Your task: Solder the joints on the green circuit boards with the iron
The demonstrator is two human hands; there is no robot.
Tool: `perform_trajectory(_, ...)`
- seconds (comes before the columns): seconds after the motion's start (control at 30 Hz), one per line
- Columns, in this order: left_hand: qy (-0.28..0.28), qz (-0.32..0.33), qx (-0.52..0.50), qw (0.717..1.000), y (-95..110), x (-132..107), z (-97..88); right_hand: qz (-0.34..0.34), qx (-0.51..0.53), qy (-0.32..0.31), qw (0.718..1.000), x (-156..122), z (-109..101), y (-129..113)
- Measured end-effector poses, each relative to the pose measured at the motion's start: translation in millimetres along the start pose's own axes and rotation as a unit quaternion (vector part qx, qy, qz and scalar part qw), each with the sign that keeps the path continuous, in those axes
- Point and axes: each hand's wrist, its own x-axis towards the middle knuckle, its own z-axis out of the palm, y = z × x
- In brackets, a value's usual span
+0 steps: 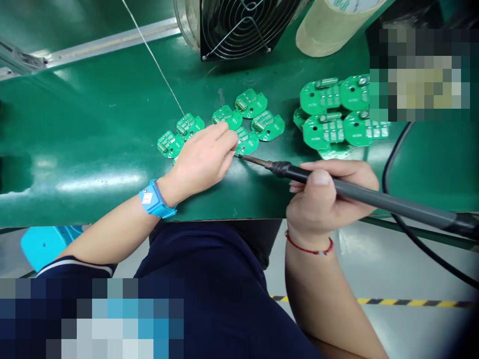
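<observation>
Several round green circuit boards (268, 125) lie joined in a cluster on the green bench top. My left hand (207, 154), with a blue wrist strap (154, 199), rests over the middle of that cluster with its fingers curled and pressed together. Whatever those fingertips pinch is hidden, though a thin wire (157, 62) runs from the upper left down to the boards beside the hand. In my right hand (327, 199) is a soldering iron (359, 192), held like a pen. Its tip reaches the lower edge of a board (246, 142) close to my left fingertips.
More green boards (324, 127) are stacked at the right. Behind stand a black fan (247, 30) with a wire guard and a tape roll (325, 30). A black cable (392, 159) curves along the right. The bench's front edge (224, 219) runs just before my body.
</observation>
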Motion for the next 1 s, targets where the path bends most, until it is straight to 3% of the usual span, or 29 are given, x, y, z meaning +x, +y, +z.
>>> perform_trajectory(0.4, -0.030, 0.005, 0.028, 0.999, 3, 4, 4.8, -0.014, 0.011, 0.004, 1.000, 2, 2, -1)
perform_trajectory(0.7, -0.023, -0.056, -0.016, 0.998, -8, 3, -5.6, -0.041, 0.017, 0.020, 0.999, 2, 1, 2)
perform_trajectory(0.9, -0.073, -0.038, 0.043, 0.996, -12, 10, 0.5, -0.046, 0.011, 0.018, 0.999, 2, 0, 3)
perform_trajectory(1.0, -0.068, -0.040, 0.064, 0.995, -14, 14, 3.9, -0.049, 0.011, 0.019, 0.999, 2, 0, 3)
